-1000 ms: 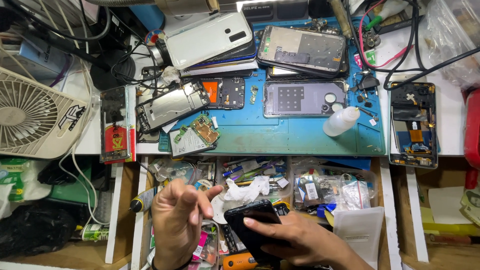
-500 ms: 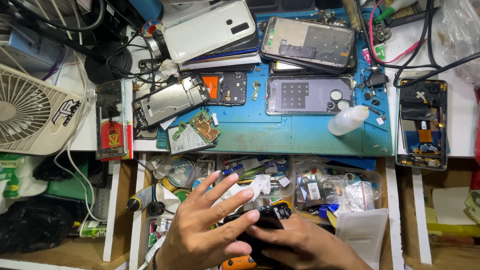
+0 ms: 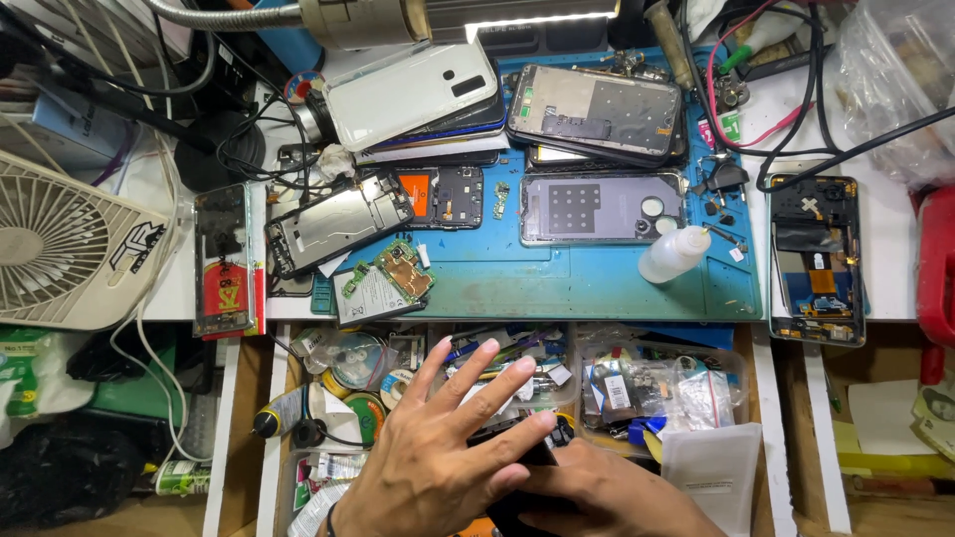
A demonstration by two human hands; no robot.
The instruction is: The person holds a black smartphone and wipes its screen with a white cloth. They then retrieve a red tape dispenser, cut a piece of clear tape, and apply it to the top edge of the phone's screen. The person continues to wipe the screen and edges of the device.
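- The left hand lies flat with its fingers spread, pressed on top of a dark phone, of which only a sliver shows between the two hands.
- The right hand cups the same phone from below and from the right, so both hands are together, clamped on it.
- The phone sits low in the view, held over the open drawer and not over the counter.
- The drawer under the hands is crowded: solder reels, plastic bags of small parts, a screwdriver at its left side.
- Up on the blue mat lie opened phones, among them a grey phone frame, a green circuit board and a small white bottle.
- Risk, as a judgement: a flat palm gives pressure but little grip, so if the phone slides out it would likely drop into the drawer clutter and could get scratched or lost among the bags.
- Too hard a press with the spread hand could crack or bow the screen, since the support under it comes only from the other hand.
- A wide elbow swing could knock the bottle or sweep loose screws off the mat.
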